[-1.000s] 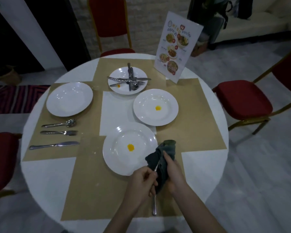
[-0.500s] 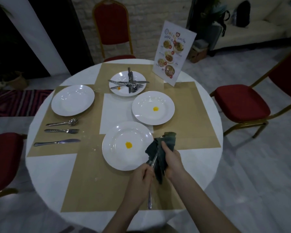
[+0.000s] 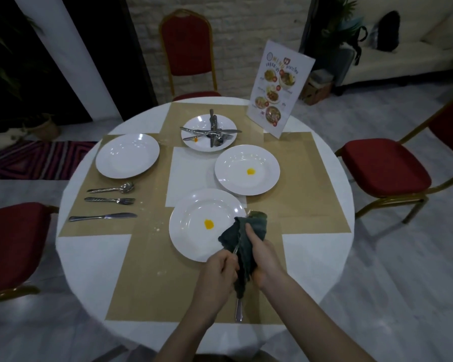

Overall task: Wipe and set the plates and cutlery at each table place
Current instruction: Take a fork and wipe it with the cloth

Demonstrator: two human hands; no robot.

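Note:
My left hand (image 3: 216, 279) grips the handle of a metal utensil (image 3: 238, 310) whose head is buried in a dark green cloth (image 3: 242, 239). My right hand (image 3: 263, 259) clamps that cloth around the utensil, just off the near plate's right rim. The near white plate (image 3: 194, 226) carries a yellow spot, as does a second plate (image 3: 247, 169) behind it. A clean plate (image 3: 127, 155) sits at the left with a spoon (image 3: 113, 188), fork (image 3: 110, 200) and knife (image 3: 102, 217) laid below it. A smaller far plate (image 3: 202, 121) holds several crossed cutlery pieces.
The round white table (image 3: 89, 262) has tan paper mats. An upright menu card (image 3: 280, 90) stands at the back right. Red chairs surround it: far (image 3: 187, 45), right (image 3: 382, 165), left (image 3: 13, 244). A striped rug (image 3: 37, 159) lies on the floor at left.
My head rose and pulled back, so more of the room shows. Both hands stayed by the near plate, the cloth shifting slightly along the utensil.

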